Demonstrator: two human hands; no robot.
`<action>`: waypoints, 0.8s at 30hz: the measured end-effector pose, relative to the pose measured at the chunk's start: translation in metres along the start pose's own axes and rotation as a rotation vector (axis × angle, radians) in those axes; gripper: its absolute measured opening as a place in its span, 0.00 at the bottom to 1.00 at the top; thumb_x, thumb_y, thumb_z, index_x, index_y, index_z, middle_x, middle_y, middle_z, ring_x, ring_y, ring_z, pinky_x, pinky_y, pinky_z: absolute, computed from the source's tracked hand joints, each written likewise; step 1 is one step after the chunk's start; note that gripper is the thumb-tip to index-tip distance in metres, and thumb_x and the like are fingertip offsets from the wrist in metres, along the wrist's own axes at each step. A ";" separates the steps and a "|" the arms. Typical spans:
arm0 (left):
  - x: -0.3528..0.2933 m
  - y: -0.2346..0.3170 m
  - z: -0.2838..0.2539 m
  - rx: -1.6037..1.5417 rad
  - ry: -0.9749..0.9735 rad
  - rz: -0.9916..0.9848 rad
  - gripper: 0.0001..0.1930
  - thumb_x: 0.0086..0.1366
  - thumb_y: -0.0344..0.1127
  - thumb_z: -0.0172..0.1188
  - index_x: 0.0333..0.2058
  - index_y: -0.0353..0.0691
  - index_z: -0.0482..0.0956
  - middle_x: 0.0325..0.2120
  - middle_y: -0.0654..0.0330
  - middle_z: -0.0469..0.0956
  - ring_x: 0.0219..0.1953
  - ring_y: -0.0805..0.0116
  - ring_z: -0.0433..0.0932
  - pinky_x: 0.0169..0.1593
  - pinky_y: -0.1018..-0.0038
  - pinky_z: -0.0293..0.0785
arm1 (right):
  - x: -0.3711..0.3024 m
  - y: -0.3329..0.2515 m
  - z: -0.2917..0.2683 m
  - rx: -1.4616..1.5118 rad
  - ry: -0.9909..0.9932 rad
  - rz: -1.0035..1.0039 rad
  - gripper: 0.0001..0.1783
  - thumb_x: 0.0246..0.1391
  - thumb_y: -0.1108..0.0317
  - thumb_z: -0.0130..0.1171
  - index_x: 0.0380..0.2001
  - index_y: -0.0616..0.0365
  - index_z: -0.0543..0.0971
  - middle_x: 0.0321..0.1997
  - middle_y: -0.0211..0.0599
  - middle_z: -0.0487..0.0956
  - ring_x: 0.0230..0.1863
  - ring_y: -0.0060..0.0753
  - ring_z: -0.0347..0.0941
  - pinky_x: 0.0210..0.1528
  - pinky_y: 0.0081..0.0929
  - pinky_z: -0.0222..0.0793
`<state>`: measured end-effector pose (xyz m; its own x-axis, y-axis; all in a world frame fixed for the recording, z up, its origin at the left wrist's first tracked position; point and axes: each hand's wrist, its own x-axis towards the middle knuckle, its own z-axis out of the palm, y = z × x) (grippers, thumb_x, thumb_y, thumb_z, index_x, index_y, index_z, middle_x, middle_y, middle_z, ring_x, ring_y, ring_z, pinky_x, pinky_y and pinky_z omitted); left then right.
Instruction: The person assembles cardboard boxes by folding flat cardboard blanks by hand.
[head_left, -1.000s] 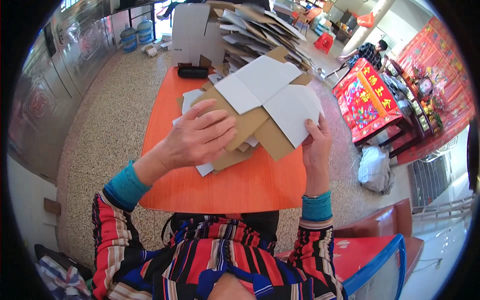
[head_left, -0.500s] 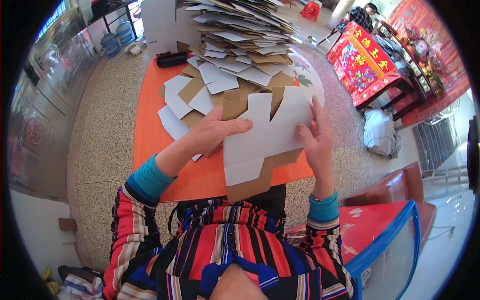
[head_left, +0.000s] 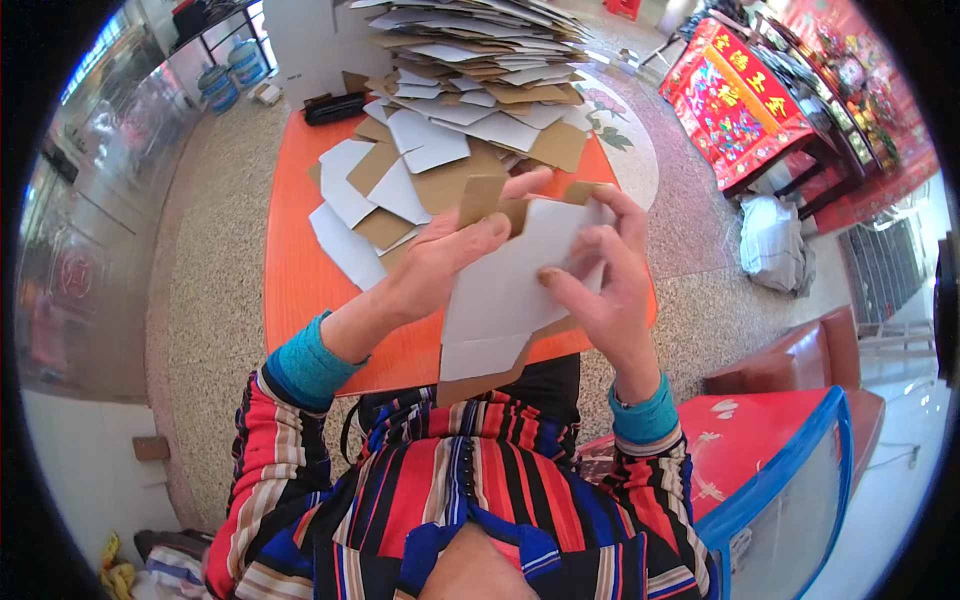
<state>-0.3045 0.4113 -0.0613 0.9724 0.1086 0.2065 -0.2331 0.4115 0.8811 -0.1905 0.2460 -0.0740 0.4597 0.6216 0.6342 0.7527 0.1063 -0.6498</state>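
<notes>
Tally: one orange worktop (head_left: 300, 310), two hands.
One left hand (head_left: 435, 262), one right hand (head_left: 612, 290); one folded carton (head_left: 495, 285) with them. Twelve o'clock: one carton pile (head_left: 480, 70), pieces overlapping, past counting. Eleven: one black case (head_left: 335, 108). Between ten and eleven: two water bottles (head_left: 217, 92). Near three: one white sack (head_left: 772, 245).

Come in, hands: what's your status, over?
Left fingers on cardboard piece, upper left; right fingers at its right side; cardboard pile beyond, on orange table.

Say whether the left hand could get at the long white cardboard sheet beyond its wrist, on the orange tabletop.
Probably yes: the sheet looks uncovered at its left side, though the left hand holds a white-and-brown cardboard piece.
</notes>
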 end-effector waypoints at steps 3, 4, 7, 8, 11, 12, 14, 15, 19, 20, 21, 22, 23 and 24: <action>-0.001 0.010 -0.002 0.020 0.067 -0.033 0.23 0.68 0.35 0.49 0.61 0.43 0.68 0.53 0.61 0.73 0.49 0.75 0.71 0.51 0.79 0.68 | -0.003 -0.008 -0.009 0.050 -0.020 0.005 0.14 0.39 0.73 0.66 0.30 0.57 0.73 0.60 0.47 0.64 0.62 0.48 0.58 0.62 0.44 0.56; -0.001 0.015 -0.005 0.100 0.088 -0.107 0.22 0.67 0.33 0.50 0.60 0.41 0.68 0.53 0.59 0.74 0.49 0.74 0.72 0.50 0.79 0.69 | -0.006 -0.010 -0.013 0.117 -0.021 -0.030 0.15 0.39 0.74 0.66 0.31 0.57 0.73 0.58 0.46 0.67 0.60 0.46 0.61 0.61 0.42 0.56; -0.002 -0.002 -0.013 0.123 0.103 0.016 0.20 0.66 0.29 0.51 0.57 0.38 0.71 0.50 0.58 0.76 0.47 0.74 0.74 0.48 0.80 0.71 | 0.003 -0.015 0.001 0.098 -0.029 -0.067 0.16 0.39 0.75 0.66 0.33 0.58 0.73 0.54 0.45 0.70 0.56 0.42 0.64 0.60 0.39 0.58; 0.000 -0.003 -0.010 0.122 0.113 0.022 0.20 0.66 0.29 0.51 0.57 0.38 0.71 0.50 0.58 0.76 0.47 0.74 0.74 0.48 0.80 0.71 | 0.005 -0.018 0.006 -0.023 0.009 -0.047 0.16 0.39 0.76 0.66 0.34 0.59 0.73 0.52 0.44 0.71 0.54 0.41 0.65 0.59 0.37 0.59; 0.001 -0.004 -0.005 0.236 0.069 0.168 0.20 0.65 0.27 0.48 0.57 0.37 0.70 0.53 0.57 0.74 0.50 0.72 0.73 0.51 0.77 0.70 | 0.007 -0.026 0.016 -0.272 0.085 -0.004 0.17 0.40 0.77 0.65 0.35 0.59 0.73 0.50 0.42 0.74 0.51 0.38 0.67 0.57 0.33 0.61; 0.002 -0.007 -0.006 0.292 0.069 0.244 0.21 0.65 0.26 0.48 0.57 0.38 0.70 0.54 0.57 0.73 0.51 0.71 0.72 0.53 0.77 0.69 | 0.006 -0.028 0.018 -0.149 0.076 0.083 0.17 0.40 0.77 0.65 0.36 0.60 0.73 0.49 0.42 0.74 0.49 0.37 0.68 0.55 0.32 0.62; 0.004 -0.012 -0.007 0.403 0.063 0.393 0.22 0.64 0.25 0.47 0.57 0.38 0.70 0.56 0.57 0.71 0.52 0.71 0.71 0.55 0.76 0.68 | 0.003 -0.032 0.021 0.097 0.065 0.259 0.17 0.42 0.77 0.64 0.38 0.60 0.73 0.48 0.41 0.74 0.46 0.36 0.68 0.52 0.29 0.64; 0.004 -0.015 -0.007 0.457 0.059 0.467 0.23 0.63 0.25 0.47 0.58 0.38 0.70 0.56 0.56 0.70 0.53 0.70 0.71 0.56 0.75 0.67 | 0.000 -0.032 0.021 0.220 0.064 0.346 0.17 0.42 0.78 0.64 0.39 0.60 0.73 0.48 0.41 0.74 0.44 0.35 0.69 0.50 0.28 0.65; 0.000 -0.002 0.003 0.197 0.061 0.289 0.20 0.62 0.28 0.49 0.54 0.39 0.71 0.58 0.56 0.68 0.56 0.64 0.69 0.60 0.70 0.64 | -0.006 -0.024 0.008 0.216 0.068 0.301 0.15 0.44 0.79 0.63 0.38 0.61 0.73 0.45 0.40 0.76 0.40 0.34 0.69 0.45 0.24 0.65; 0.001 0.000 0.004 0.118 0.066 0.232 0.19 0.61 0.30 0.50 0.53 0.39 0.72 0.59 0.56 0.67 0.57 0.61 0.68 0.61 0.68 0.62 | -0.006 -0.023 0.005 0.217 0.066 0.279 0.14 0.45 0.79 0.62 0.37 0.61 0.74 0.43 0.39 0.76 0.38 0.33 0.69 0.44 0.23 0.65; 0.002 0.000 0.004 0.116 0.054 0.231 0.19 0.61 0.30 0.50 0.53 0.39 0.72 0.59 0.56 0.67 0.57 0.61 0.68 0.61 0.68 0.62 | -0.005 -0.023 0.003 0.211 0.076 0.279 0.14 0.45 0.79 0.62 0.37 0.61 0.74 0.43 0.39 0.76 0.38 0.33 0.69 0.44 0.23 0.65; 0.004 0.000 0.004 0.204 -0.020 0.346 0.18 0.61 0.34 0.51 0.50 0.40 0.72 0.57 0.56 0.68 0.56 0.60 0.68 0.61 0.65 0.61 | -0.004 -0.023 0.001 0.161 0.066 0.152 0.13 0.46 0.79 0.62 0.37 0.61 0.74 0.42 0.39 0.77 0.37 0.33 0.69 0.43 0.23 0.65; 0.008 0.000 0.003 0.290 -0.094 0.461 0.17 0.60 0.39 0.53 0.47 0.40 0.73 0.55 0.56 0.70 0.56 0.58 0.68 0.61 0.62 0.60 | -0.004 -0.024 0.000 0.110 0.055 0.026 0.12 0.47 0.79 0.61 0.36 0.60 0.74 0.40 0.38 0.78 0.36 0.33 0.69 0.42 0.23 0.65; 0.011 0.001 0.002 0.375 -0.167 0.577 0.17 0.60 0.44 0.55 0.43 0.40 0.73 0.54 0.56 0.71 0.55 0.57 0.68 0.62 0.59 0.59 | -0.003 -0.025 -0.001 0.058 0.043 -0.100 0.11 0.47 0.78 0.61 0.35 0.60 0.74 0.38 0.38 0.78 0.35 0.33 0.69 0.41 0.24 0.65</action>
<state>-0.2935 0.4110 -0.0575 0.6901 0.0625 0.7210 -0.7218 -0.0127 0.6920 -0.2101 0.2404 -0.0591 0.4048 0.5718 0.7136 0.7678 0.2113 -0.6048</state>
